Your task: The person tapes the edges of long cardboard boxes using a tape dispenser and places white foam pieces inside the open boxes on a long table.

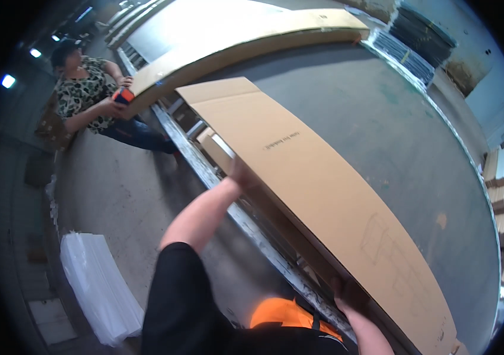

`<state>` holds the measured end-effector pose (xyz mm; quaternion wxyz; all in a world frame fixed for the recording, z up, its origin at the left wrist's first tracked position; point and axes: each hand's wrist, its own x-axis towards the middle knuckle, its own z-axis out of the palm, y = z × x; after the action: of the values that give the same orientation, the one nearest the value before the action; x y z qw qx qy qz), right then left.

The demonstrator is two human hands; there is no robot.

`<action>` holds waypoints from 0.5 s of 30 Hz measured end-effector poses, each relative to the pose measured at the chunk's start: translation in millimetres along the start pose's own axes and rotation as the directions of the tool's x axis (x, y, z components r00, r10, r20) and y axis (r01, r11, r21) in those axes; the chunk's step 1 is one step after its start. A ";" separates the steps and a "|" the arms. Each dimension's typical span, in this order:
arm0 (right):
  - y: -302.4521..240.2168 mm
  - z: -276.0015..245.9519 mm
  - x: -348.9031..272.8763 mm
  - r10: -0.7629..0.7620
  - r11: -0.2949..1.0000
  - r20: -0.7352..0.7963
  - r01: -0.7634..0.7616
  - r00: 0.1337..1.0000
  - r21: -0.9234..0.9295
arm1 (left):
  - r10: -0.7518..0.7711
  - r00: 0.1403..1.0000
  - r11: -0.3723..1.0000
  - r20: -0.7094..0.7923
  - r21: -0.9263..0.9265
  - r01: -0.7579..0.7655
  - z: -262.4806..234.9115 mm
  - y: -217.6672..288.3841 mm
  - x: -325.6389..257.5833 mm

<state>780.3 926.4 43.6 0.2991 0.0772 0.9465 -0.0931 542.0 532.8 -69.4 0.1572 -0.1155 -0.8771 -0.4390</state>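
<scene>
A long flat brown cardboard box [305,171] stretches from the upper middle to the lower right, with a flap sticking out at its far end. My left hand [242,173], blurred and in shadow, grips its near long edge toward the far end. Lower down, my right hand [345,296] holds the same side closer to my body. The box's underside hides part of the fingers of both hands. Loose cardboard pieces [217,149] show beneath the box, beside the table's edge.
At the far left another person [86,89] holds an orange and blue tape dispenser [123,96] at the end of a second long box [252,38]. The grey table [376,106] has a worn metal edge [252,228]. White wrapped sheets [101,284] lie lower left; cardboard stacks [502,201] stand right.
</scene>
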 end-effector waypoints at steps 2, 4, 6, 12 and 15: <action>-3.9 8.3 5.3 -0.107 0.987 -0.224 0.076 0.969 -0.143 | 0.148 0.989 0.889 0.019 0.435 -0.141 -10.9 39.0 0.5; 5.5 9.2 19.2 -0.223 0.974 -0.244 0.205 0.944 -0.098 | -0.338 0.834 0.937 0.435 0.237 0.257 3.5 104.6 -19.1; -33.8 -27.2 2.7 -0.155 0.987 0.135 0.158 0.979 -0.014 | -0.408 0.724 0.838 0.556 -0.086 0.538 74.8 13.4 -205.8; 31.4 12.4 0.9 -0.326 0.921 -0.305 0.373 0.895 0.109 | 0.057 0.888 0.890 0.456 0.380 -0.252 112.2 208.8 -94.0; 108.4 26.9 -61.1 -0.066 0.983 -0.320 0.117 0.945 0.144 | 0.116 0.920 0.923 0.375 0.301 -0.239 102.1 210.5 -84.8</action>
<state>866.5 1020.1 43.4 0.1329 0.0707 0.9740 -0.1695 674.3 733.4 -4.6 0.0559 -0.2432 -0.9391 -0.2364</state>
